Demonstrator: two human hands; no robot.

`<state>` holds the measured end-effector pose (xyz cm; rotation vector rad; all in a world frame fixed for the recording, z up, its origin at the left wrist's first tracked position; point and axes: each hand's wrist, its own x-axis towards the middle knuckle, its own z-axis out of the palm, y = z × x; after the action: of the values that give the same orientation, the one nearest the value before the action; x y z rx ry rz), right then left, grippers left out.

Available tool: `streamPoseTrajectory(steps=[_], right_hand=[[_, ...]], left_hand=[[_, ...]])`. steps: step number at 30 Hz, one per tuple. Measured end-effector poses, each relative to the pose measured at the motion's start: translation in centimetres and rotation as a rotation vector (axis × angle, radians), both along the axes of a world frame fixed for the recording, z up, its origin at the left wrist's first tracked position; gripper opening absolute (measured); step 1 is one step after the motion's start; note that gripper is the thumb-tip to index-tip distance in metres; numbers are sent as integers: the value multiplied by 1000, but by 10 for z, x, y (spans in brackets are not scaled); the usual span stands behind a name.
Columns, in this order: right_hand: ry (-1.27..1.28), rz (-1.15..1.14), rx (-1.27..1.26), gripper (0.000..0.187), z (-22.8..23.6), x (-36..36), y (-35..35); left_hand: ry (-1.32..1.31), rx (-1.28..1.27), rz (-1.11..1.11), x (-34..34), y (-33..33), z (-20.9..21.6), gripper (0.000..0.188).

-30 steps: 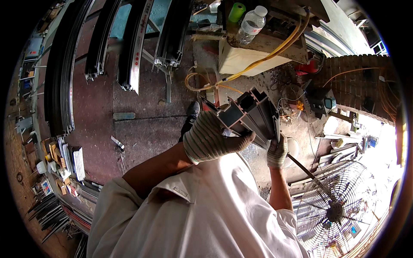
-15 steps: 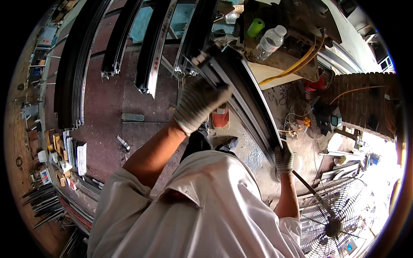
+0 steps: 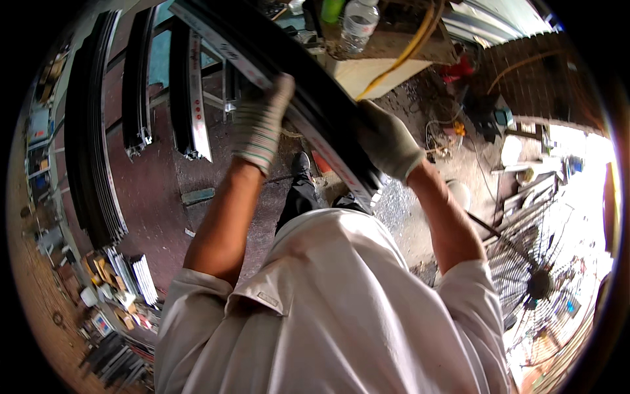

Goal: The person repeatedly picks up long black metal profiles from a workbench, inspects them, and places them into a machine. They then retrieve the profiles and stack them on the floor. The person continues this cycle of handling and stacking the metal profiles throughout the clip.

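A long black metal profile point(image 3: 308, 85) with a pale printed strip along its edge slants across the space in front of me, from the far left down to the near right. My left hand point(image 3: 262, 121), in a striped knit glove, grips its left edge. On its right side my right hand point(image 3: 392, 143), gloved too, is wrapped around it; the fingertips are hidden behind the profile. Its near end hangs above the floor close to my waist. To the left, more black profiles point(image 3: 189, 92) lie side by side on a rack.
A worktable point(image 3: 387, 49) at the back right bears a plastic bottle point(image 3: 359, 26), a green cylinder point(image 3: 332, 9) and a yellow hose point(image 3: 400, 58). A large fan point(image 3: 538, 284) stands at my right. Boxes and offcuts point(image 3: 111, 276) crowd the left. A small flat bar point(image 3: 198, 196) lies on the dark floor.
The profile has turned to slant the other way, its printed edge now showing. My right hand has moved from the near end up along its side. The view has shifted to the right.
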<state>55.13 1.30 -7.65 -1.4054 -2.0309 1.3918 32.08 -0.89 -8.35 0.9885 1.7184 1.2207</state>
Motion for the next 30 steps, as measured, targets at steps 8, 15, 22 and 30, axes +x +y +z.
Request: streamPoseTrajectory(steps=[8,15,22,30], right_hand=[[244,248,-239,56,55,-56,39],[349,84,-260,57,49,-90,37],[323,55,-232,61,61,-94,31],[368,49,-246,59,62,-97,32]], left_hand=[[-660,-20,259,-66,31,11,37],[-598,110,191,-75,15,25,36],[-523,149,85,-95,12,14,38],[230,231,-334,-144,11,-31,39]])
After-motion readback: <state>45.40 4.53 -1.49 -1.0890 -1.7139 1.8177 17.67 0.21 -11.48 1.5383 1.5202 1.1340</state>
